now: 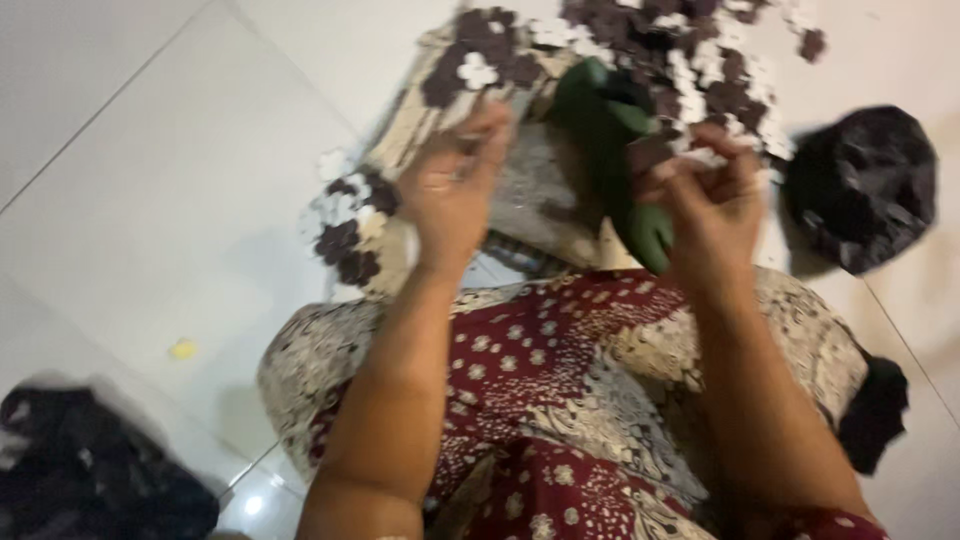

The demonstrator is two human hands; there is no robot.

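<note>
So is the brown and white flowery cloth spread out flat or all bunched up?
Bunched up: the flowery cloth hangs in rumpled folds between the left hand and right hand, which grip it.

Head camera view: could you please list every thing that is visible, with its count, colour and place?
Flowered cloth: one, cream with dark brown and white flowers, spread on the floor above the hands, partly held by both hands.
Green piece: one, dark green, between the two hands; too blurred to tell what it is.
Dark bundle: one, black, on the floor at the right.
Dark heap: one, black, bottom left corner.
Dark scrap: one, black, beside the right knee.
Yellow bit: one, small, on the floor at the left.
Tiled floor: white, all around.
Patterned garment: one, dark red and cream, over the person's lap.
Left hand: grip on the cloth.
Right hand: grip closed on cloth beside the green piece.
</note>
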